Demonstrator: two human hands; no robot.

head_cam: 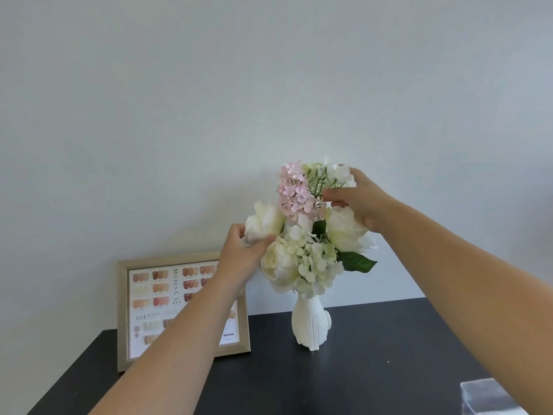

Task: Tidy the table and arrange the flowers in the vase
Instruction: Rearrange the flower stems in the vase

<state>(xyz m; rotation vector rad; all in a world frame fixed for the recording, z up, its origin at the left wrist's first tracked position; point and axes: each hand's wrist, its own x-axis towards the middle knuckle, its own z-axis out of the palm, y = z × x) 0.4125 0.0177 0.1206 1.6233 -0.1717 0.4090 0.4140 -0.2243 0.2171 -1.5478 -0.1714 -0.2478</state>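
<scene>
A white ribbed vase point(309, 323) stands upright on the black table point(374, 369), near the wall. It holds a bouquet point(311, 259) of cream roses, pale green hydrangea and a pink flower sprig point(294, 190). My left hand point(242, 253) pinches the petals of the cream rose point(264, 220) on the bouquet's left side. My right hand point(359, 199) is at the top right, with thumb and fingers closed on the thin green stem of the white blossom sprig point(335, 172).
A gold picture frame point(124, 310) with a nail colour chart leans on the wall, left of the vase and partly behind my left forearm. A clear plastic box point(493, 396) sits at the table's near right corner. The wall is plain white.
</scene>
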